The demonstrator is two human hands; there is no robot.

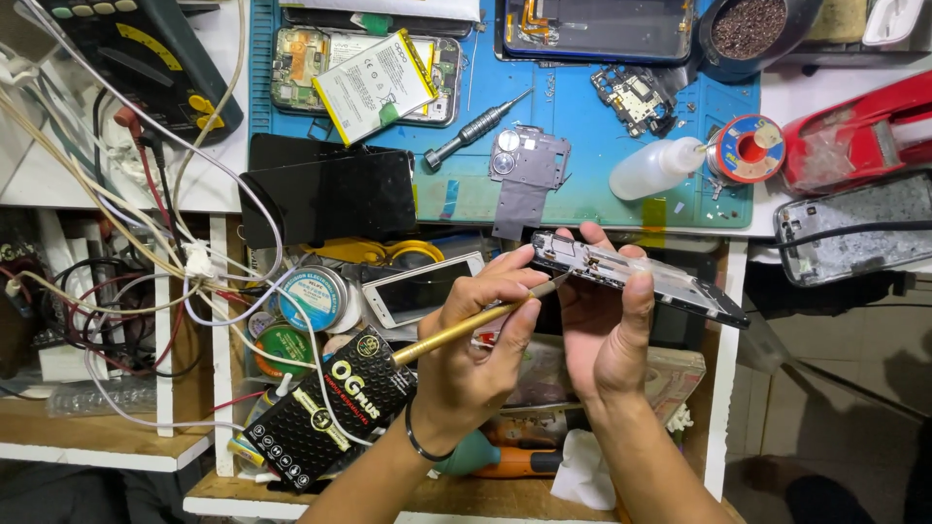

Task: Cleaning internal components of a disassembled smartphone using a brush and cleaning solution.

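Left hand (pixel 476 340), nearest the lens at 6 o'clock, has its grip pinched around a gold-handled tool (pixel 466 328), held like a pen, with the tip laid against the near edge of the opened phone frame (pixel 636 278). Right hand (pixel 607 325) has its grip pressed on that frame from below and from the side, thumb on the near edge, holding it in the air just in front of the bench (pixel 39 180) edge, right of frame centre.

Recommended handling, as a judgement:
1. Keep the tool at a shallow angle to the frame edge.
2. Use light pressure, since exposed parts sit close to the tip.
3. Keep the right thumb clear of the tip.

Outward from the grip:
- At 9 o'clock, the open shelf compartment (pixel 218 320) below the bench holds round tins (pixel 316 296), a white phone (pixel 422 289), a black packet (pixel 330 408) and tangled wires (pixel 146 272).
- At 12 o'clock, the blue mat (pixel 582 146) carries a screwdriver (pixel 476 129), a grey shield plate (pixel 524 175), a small circuit board (pixel 631 97) and a phone with its battery lifted (pixel 374 82).
- At 1 o'clock, a white squeeze bottle (pixel 655 167) lies on its side; fill level cannot be told.
- A dark cup (pixel 752 34) at 1 o'clock holds brown granular matter.
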